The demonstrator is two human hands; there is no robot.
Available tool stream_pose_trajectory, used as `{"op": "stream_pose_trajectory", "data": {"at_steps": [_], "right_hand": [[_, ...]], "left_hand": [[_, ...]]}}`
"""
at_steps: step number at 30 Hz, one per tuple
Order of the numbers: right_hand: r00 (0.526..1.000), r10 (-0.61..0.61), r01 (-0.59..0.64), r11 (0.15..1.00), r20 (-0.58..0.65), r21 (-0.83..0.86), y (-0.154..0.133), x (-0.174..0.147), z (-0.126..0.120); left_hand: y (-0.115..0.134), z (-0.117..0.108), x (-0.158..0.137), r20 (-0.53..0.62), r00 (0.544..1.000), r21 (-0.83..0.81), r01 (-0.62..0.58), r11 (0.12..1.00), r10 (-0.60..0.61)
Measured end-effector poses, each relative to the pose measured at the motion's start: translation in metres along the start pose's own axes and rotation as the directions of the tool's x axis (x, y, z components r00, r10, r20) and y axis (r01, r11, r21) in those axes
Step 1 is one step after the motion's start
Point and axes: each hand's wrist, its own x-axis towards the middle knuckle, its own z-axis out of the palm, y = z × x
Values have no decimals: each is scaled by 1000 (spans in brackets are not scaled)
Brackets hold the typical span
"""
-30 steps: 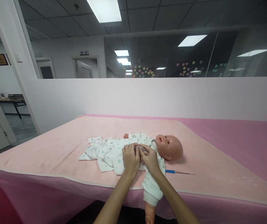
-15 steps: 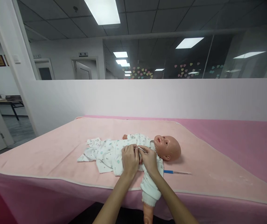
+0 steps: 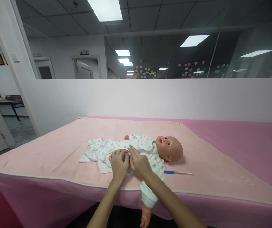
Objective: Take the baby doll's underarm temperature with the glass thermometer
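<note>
A baby doll [image 3: 171,148] lies on its back with its head to the right, dressed in a white baby outfit [image 3: 107,148] with small printed figures. Both my hands are at the middle of the outfit's front, fingertips close together. My left hand [image 3: 119,161] is closed, pinching the cloth. Beside it, my right hand [image 3: 139,161] is also closed on the garment, its fingers bent over the edge of the front. What lies right under the fingertips is hidden. The doll's near arm [image 3: 146,214] sticks out of its sleeve, over the table's front edge.
A thin clear stick with a blue end, like a thermometer [image 3: 178,173], lies right of the doll's shoulder. Under everything is a peach blanket [image 3: 55,148] over a pink cover [image 3: 245,139]. A white half wall [image 3: 159,98] with glass above stands behind.
Both hands have moved left along the outfit's front, from the chest toward the belly. More of the chest cloth shows. The view has shifted slightly.
</note>
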Motion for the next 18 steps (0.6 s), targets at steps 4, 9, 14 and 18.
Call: {"op": "stream_pose_trajectory", "data": {"at_steps": [4,9,14,18], "right_hand": [[999,36,-36,994,4,99,-3,3,-2],[999,33,-36,981,17,190,1,3,-6],[998,57,-63,971,31,230,5,3,-2],[998,61,-65,974,26,217,7,2,1]], "left_hand": [[3,2,-2,4,1000,-3,-7,1000,7],[2,2,-2,10,1000,-52,1,999,-1],[2,1,-2,28,1000,-100,5,995,-3],[2,0,-1,27,1000,-124,6,992,-3]]}}
